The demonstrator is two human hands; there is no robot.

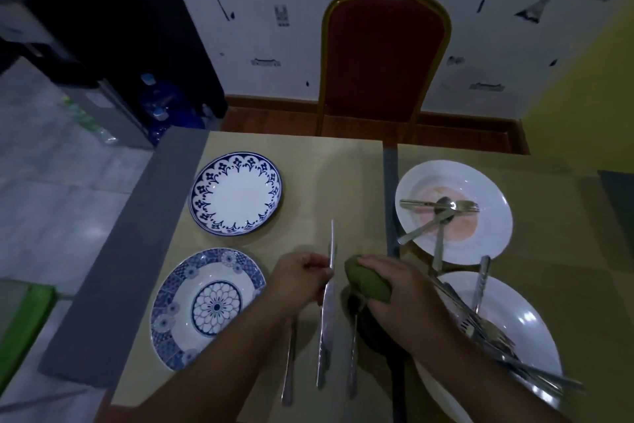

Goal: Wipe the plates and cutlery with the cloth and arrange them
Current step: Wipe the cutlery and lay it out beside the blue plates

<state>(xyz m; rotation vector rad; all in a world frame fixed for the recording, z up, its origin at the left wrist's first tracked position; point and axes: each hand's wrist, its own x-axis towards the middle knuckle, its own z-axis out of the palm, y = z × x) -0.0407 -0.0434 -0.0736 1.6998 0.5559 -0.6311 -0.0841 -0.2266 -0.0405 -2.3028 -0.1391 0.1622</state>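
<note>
Left hand (302, 280), right hand (394, 289), seemingly curled.

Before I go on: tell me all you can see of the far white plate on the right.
The far round white plate looks ceramic and deep, with a broad rim. A pinkish-orange smear stains its well, so it is not yet wiped. It sits flat on the tan mat, beyond the other white plate. Steel cutlery lies in it: a fork across the well and two pieces whose handles overhang the near rim.
</note>
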